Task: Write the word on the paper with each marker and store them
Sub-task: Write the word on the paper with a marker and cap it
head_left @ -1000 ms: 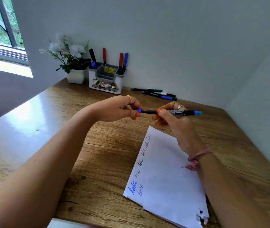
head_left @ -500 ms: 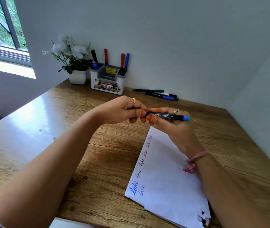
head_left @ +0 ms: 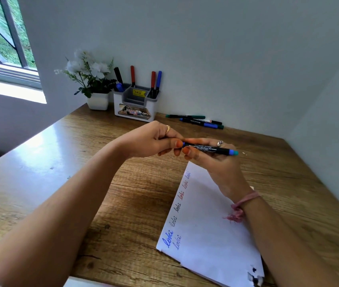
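Since a moment ago my hands came together: my left hand (head_left: 154, 139) now pinches the cap end of the blue marker (head_left: 210, 149), and my right hand (head_left: 212, 160) grips its barrel, above the top corner of the paper (head_left: 210, 220). I judge I am closing the cap, so this marker seems finished. Below my right wrist, the paper shows seven written words. Beyond my left hand, the holder (head_left: 135, 104) keeps five markers already. Beyond my right hand, the loose markers (head_left: 197, 121) lie on the bench (head_left: 50, 172), probably not yet used.
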`<state>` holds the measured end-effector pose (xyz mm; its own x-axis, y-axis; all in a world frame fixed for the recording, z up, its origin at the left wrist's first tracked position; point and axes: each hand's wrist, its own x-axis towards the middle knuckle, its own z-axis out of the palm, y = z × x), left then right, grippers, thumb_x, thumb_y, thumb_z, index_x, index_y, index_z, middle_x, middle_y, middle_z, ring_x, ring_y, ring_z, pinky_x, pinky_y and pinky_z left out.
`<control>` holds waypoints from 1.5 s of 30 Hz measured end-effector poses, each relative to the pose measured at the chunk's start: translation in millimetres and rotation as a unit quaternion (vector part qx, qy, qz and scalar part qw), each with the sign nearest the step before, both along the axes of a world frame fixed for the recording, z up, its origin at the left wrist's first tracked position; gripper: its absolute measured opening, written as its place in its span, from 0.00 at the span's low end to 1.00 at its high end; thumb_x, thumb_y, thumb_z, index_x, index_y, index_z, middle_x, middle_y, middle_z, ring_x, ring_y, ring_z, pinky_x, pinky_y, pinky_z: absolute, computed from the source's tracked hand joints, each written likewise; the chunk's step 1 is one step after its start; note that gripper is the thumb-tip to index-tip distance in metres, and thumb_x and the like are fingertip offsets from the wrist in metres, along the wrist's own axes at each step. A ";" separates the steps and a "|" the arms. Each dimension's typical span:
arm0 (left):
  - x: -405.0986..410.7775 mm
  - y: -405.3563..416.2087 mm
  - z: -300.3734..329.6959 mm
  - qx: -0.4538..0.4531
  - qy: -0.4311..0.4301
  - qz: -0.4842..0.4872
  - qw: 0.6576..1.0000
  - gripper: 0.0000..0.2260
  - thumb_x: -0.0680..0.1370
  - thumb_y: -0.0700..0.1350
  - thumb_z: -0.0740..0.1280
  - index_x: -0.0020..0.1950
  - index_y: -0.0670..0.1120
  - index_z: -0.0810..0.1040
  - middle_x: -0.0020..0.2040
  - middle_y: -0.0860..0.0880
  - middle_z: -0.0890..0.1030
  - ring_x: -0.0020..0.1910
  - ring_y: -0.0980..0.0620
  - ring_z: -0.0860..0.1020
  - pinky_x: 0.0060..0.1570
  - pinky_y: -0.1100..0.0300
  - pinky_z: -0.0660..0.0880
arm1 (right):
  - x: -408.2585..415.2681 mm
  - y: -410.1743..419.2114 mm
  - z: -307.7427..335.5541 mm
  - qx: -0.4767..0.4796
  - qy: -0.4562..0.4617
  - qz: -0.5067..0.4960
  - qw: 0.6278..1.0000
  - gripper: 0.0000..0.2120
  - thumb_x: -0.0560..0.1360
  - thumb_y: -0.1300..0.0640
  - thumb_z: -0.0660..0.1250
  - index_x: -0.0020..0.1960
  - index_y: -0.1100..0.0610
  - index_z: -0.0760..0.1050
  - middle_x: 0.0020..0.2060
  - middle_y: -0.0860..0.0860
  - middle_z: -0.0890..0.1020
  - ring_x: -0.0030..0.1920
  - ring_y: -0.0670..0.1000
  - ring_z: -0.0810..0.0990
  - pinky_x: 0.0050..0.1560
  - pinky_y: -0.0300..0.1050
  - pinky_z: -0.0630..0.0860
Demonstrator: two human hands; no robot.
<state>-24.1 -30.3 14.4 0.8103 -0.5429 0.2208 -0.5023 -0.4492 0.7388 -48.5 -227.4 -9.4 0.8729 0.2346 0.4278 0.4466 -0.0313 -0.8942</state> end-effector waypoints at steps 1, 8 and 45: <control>0.2 -0.8 0.0 -0.021 0.008 0.006 1.000 0.08 0.78 0.43 0.64 0.50 0.43 0.82 0.36 0.45 0.80 0.33 0.53 0.73 0.35 0.61 0.71 | 0.1 0.8 0.7 0.014 0.011 0.003 1.000 0.12 0.68 0.65 0.71 0.52 0.62 0.80 0.40 0.51 0.86 0.43 0.52 0.85 0.44 0.40 0.80; 6.4 9.7 4.6 -0.187 0.102 0.080 0.974 0.15 0.71 0.43 0.70 0.56 0.46 0.77 0.42 0.49 0.84 0.40 0.54 0.82 0.38 0.65 0.77 | 9.9 -7.5 -2.8 -0.061 0.059 -0.017 0.996 0.12 0.69 0.60 0.72 0.52 0.51 0.79 0.44 0.49 0.85 0.48 0.47 0.84 0.50 0.40 0.79; 203.5 22.5 29.4 -0.167 -0.146 0.416 0.882 0.15 0.77 0.43 0.68 0.61 0.42 0.73 0.48 0.46 0.79 0.43 0.52 0.77 0.36 0.69 0.72 | 48.0 -23.8 -33.2 -0.344 0.042 -0.009 0.938 0.07 0.68 0.45 0.73 0.41 0.46 0.79 0.41 0.45 0.75 0.41 0.40 0.75 0.42 0.31 0.71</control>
<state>179.4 -7.8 43.8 0.7798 0.3466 0.5213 -0.2926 -0.5344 0.7930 -0.4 -251.1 -42.6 0.9033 0.4143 0.1112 0.3697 -0.6205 -0.6916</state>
